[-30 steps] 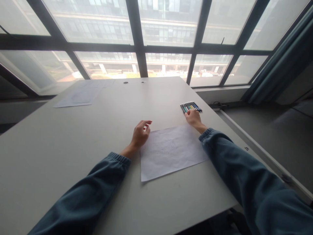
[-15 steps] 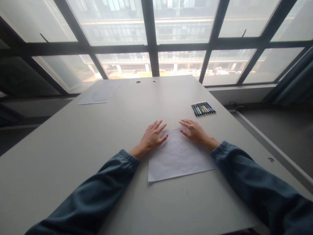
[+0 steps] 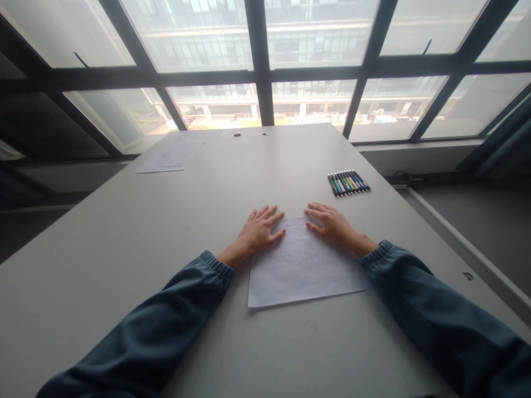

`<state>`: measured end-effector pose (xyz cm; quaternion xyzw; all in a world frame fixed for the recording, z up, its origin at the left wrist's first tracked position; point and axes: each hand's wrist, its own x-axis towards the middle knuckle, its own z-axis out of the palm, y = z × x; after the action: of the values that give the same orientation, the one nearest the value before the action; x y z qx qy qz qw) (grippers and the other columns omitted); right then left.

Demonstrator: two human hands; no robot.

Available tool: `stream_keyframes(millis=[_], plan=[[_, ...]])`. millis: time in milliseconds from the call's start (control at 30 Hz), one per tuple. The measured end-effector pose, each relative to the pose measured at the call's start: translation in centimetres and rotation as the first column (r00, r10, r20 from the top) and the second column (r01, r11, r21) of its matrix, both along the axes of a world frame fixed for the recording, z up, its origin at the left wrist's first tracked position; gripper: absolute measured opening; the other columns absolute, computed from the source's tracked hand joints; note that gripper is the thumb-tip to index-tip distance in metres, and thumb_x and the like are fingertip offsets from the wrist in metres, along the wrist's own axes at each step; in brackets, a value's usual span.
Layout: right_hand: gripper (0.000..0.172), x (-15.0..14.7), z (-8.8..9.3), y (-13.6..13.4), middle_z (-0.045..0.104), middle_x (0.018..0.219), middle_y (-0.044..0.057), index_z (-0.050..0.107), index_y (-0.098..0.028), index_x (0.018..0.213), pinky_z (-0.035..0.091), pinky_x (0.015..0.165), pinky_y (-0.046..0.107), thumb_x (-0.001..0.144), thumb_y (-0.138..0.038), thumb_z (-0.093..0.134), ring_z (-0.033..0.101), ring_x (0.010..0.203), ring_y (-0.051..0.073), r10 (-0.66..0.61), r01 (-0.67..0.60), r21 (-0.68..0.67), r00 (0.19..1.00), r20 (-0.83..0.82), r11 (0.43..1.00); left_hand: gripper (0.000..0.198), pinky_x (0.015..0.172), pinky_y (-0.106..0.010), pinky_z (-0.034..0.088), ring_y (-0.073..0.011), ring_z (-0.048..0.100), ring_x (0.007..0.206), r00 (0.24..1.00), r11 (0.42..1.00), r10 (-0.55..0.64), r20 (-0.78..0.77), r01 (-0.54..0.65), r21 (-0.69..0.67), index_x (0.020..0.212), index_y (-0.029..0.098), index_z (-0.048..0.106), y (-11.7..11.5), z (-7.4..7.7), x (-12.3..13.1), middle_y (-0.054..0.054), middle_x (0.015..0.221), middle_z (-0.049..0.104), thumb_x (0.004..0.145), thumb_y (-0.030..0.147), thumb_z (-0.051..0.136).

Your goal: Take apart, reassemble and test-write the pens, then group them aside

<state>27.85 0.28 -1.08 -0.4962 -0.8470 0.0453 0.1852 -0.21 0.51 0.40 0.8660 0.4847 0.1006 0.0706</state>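
A slightly wrinkled sheet of white paper (image 3: 305,271) lies on the white table (image 3: 136,249) in front of me. My left hand (image 3: 261,229) rests at the sheet's far left corner, palm down with its fingers spread. At the far right corner, my right hand (image 3: 329,221) lies palm down too, fingers apart and pointing inward. Neither hand grips anything, and both cover parts of the paper's edges. Beyond my right hand, several pens (image 3: 349,183) with dark barrels and coloured parts lie side by side in a row.
More white paper (image 3: 166,157) lies at the table's far left. A round dark fitting (image 3: 237,135) sits near the far edge. Large framed windows (image 3: 265,72) stand behind the table. A small dark mark (image 3: 467,276) shows near the right edge.
The view has shifted slightly. Both hands have settled a little, the left fingers lying flatter, while the paper and pens keep their places on the table.
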Motion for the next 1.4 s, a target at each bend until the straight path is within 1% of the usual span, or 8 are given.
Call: stream_keyframes(millis=[333, 700, 933, 1100, 1200, 1267, 1333, 1400], plan=[[0.045, -0.2, 0.4, -0.2, 0.054, 0.151, 0.011, 0.062, -0.022, 0.138, 0.035, 0.120, 0.044, 0.097, -0.040, 0.056, 0.048, 0.141, 0.028, -0.012, 0.012, -0.004, 1.000, 0.014, 1.000, 0.061, 0.125, -0.057, 0.023, -0.0334, 0.031, 0.152, 1.000, 1.000, 0.003, 0.002, -0.003, 0.005, 0.149, 0.030, 0.050, 0.1, -0.1, 0.0, -0.006, 0.163, 0.038, 0.094, 0.056, 0.050], [0.044, 0.1, -0.2, 0.1, 0.057, 0.148, 0.012, 0.063, -0.022, 0.136, 0.040, 0.117, 0.048, 0.098, -0.042, 0.054, 0.051, 0.139, 0.030, 0.018, -0.018, 0.051, 1.000, -0.005, 0.999, 0.062, 0.125, -0.056, 0.023, -0.0315, 0.030, 0.153, 0.999, 1.000, 0.009, -0.033, -0.009, 0.012, 0.151, 0.031, 0.048, -0.2, 0.1, 0.1, -0.005, 0.163, 0.037, 0.095, 0.059, 0.047], [0.043, 0.1, -0.3, 0.3, 0.057, 0.148, 0.011, 0.063, -0.024, 0.136, 0.039, 0.117, 0.049, 0.098, -0.042, 0.055, 0.050, 0.140, 0.030, 0.025, -0.023, 0.038, 0.998, -0.055, 0.999, 0.061, 0.124, -0.057, 0.024, -0.0322, 0.031, 0.152, 1.000, 1.000, 0.007, -0.024, -0.006, 0.020, 0.151, 0.031, 0.048, 0.0, -0.1, -0.1, -0.006, 0.163, 0.038, 0.095, 0.057, 0.049], [0.044, 0.0, 0.0, 0.0, 0.060, 0.144, 0.013, 0.063, -0.022, 0.135, 0.042, 0.115, 0.050, 0.096, -0.040, 0.059, 0.054, 0.134, 0.030, 0.021, -0.014, 0.057, 0.991, -0.129, 0.998, 0.058, 0.124, -0.057, 0.025, -0.0326, 0.033, 0.151, 1.000, 0.999, 0.001, 0.010, -0.002, 0.043, 0.149, 0.032, 0.051, 0.3, -0.5, -0.2, -0.006, 0.161, 0.040, 0.097, 0.056, 0.048], [0.042, -0.1, 0.5, 0.0, 0.062, 0.140, 0.013, 0.064, -0.020, 0.132, 0.043, 0.114, 0.047, 0.095, -0.039, 0.058, 0.054, 0.132, 0.028, -0.006, 0.040, 0.133, 0.969, -0.246, 0.990, 0.054, 0.123, -0.058, 0.026, -0.0320, 0.034, 0.151, 1.000, 0.999, 0.003, 0.014, -0.004, 0.044, 0.148, 0.032, 0.052, 0.4, -0.6, -0.2, -0.006, 0.161, 0.041, 0.100, 0.054, 0.042], [0.042, 0.2, 0.7, 0.6, 0.062, 0.138, 0.013, 0.064, -0.020, 0.131, 0.042, 0.114, 0.047, 0.095, -0.040, 0.057, 0.053, 0.132, 0.028, -0.061, 0.128, 0.175, 0.937, -0.343, 0.976, 0.054, 0.123, -0.058, 0.026, -0.0320, 0.034, 0.151, 1.000, 0.999, 0.002, 0.005, -0.002, 0.036, 0.148, 0.031, 0.051, 0.4, -0.6, -0.2, -0.006, 0.161, 0.041, 0.101, 0.054, 0.040], [0.046, 1.3, 1.0, 2.0, 0.060, 0.138, 0.015, 0.062, -0.018, 0.133, 0.041, 0.115, 0.048, 0.094, -0.041, 0.058, 0.052, 0.132, 0.029, -0.152, 0.246, 0.173, 0.891, -0.427, 0.954, 0.054, 0.123, -0.058, 0.026, -0.0319, 0.033, 0.152, 1.000, 0.999, 0.003, -0.001, -0.003, 0.033, 0.148, 0.030, 0.051, 0.4, -0.5, -0.2, -0.006, 0.161, 0.040, 0.101, 0.054, 0.040], [0.052, 3.0, 1.2, 3.9, 0.059, 0.138, 0.018, 0.059, -0.014, 0.134, 0.037, 0.117, 0.048, 0.089, -0.041, 0.060, 0.049, 0.134, 0.031, -0.253, 0.359, 0.158, 0.851, -0.460, 0.920, 0.054, 0.123, -0.058, 0.026, -0.0316, 0.032, 0.152, 1.000, 0.999, 0.006, -0.004, -0.005, 0.036, 0.148, 0.030, 0.052, 0.4, -0.4, -0.2, -0.006, 0.161, 0.040, 0.101, 0.053, 0.041]])
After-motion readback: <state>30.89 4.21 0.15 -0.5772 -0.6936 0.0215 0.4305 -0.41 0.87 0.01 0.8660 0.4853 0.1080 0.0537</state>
